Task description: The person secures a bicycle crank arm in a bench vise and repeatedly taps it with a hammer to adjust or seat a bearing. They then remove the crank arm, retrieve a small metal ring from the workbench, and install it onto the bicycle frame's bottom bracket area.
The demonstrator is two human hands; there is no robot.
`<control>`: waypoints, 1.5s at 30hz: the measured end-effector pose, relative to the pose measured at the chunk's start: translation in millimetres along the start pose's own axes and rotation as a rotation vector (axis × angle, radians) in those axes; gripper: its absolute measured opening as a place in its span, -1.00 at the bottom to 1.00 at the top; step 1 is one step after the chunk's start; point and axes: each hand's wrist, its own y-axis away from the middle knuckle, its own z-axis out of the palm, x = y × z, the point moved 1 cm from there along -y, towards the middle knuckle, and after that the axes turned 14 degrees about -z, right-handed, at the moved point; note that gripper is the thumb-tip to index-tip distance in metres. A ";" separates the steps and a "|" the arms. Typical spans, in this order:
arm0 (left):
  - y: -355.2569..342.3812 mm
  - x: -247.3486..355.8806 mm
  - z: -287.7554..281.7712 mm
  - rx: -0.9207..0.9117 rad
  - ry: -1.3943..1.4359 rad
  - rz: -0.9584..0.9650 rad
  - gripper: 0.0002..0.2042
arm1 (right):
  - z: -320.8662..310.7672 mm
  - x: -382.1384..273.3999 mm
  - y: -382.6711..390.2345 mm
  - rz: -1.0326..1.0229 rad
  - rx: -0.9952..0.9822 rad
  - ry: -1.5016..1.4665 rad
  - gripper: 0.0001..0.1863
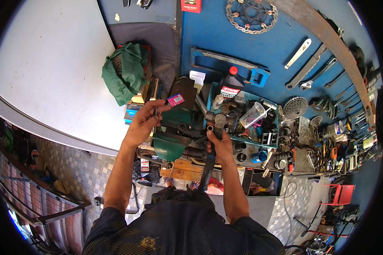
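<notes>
The left hand is pinching a small dark part between thumb and fingers; the part is sitting at the fingertips, left of the hammer. The right hand is gripping the hammer by its handle just below the head, with the head projecting beyond the fist and the handle extending toward the torso. A small ring-ended part is showing at the right thumb tip; whether the thumb is securing it cannot be told. The green bench vise is standing between the two hands. A purple-pink packet is lying just beyond the left fingertips. A blue tray is holding assorted parts beyond and to the right of the hammer head.
</notes>
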 end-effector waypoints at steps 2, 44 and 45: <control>0.6 0.5 8.0 0.036 0.110 0.069 -0.57 | 0.4 -0.3 -0.7 -0.011 -0.008 0.032 -0.56; -13.7 -18.7 54.4 -0.032 -0.372 0.159 -0.84 | 2.0 -13.9 0.2 -0.069 -0.053 0.274 -0.66; -13.6 -18.8 54.5 -0.026 -0.382 0.170 -0.84 | 1.9 -14.4 0.3 -0.065 -0.052 0.284 -0.66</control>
